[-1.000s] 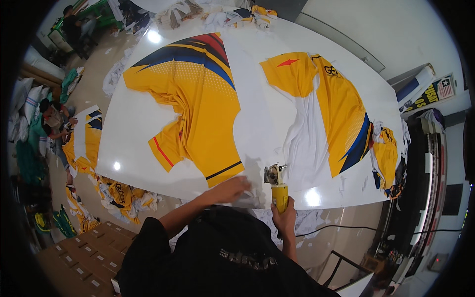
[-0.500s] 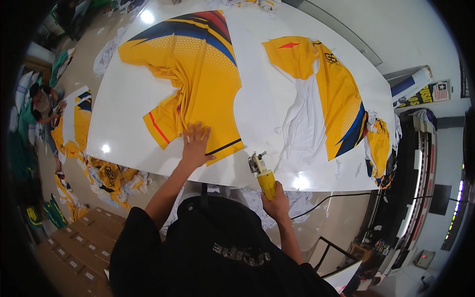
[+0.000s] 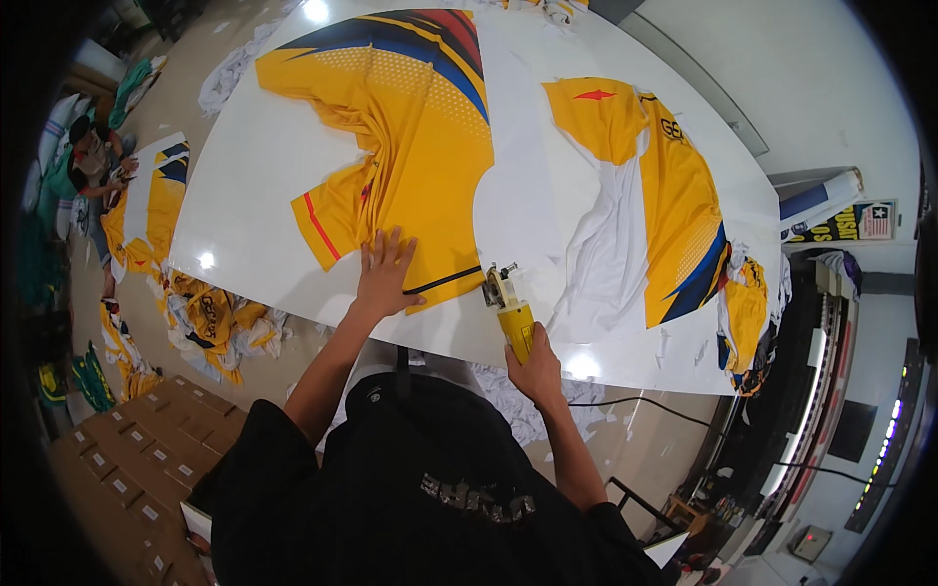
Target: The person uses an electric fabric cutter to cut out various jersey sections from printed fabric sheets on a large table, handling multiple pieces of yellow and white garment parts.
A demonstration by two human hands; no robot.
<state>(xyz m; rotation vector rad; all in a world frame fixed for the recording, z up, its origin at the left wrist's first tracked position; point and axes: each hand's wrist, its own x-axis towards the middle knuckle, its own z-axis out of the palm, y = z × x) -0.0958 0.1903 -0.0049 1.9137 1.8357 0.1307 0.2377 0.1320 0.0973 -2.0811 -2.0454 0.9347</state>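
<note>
On the white table (image 3: 233,207), my left hand (image 3: 383,278) lies spread on a yellow fabric piece (image 3: 425,195) printed with navy, red and dotted patterns, beside its thin dark stripe. My right hand (image 3: 532,363) is wrapped round a yellow electric fabric cutter (image 3: 515,315), whose metal head is at the piece's lower right edge. A second yellow piece with white lining (image 3: 674,205) lies rumpled to the right. A black cord runs rightward from the cutter's side, partly hidden behind my arm.
A person (image 3: 96,161) works on yellow fabric at the left. Heaped fabric (image 3: 210,317) lies beside the table, cardboard boxes (image 3: 137,459) at lower left. Another yellow bundle (image 3: 745,303) sits on the right edge. Rolls and shelving (image 3: 811,371) line the right wall.
My left hand has moved forward and settled spread on the left fabric piece. My right hand has brought the cutter up and leftward to that piece's edge.
</note>
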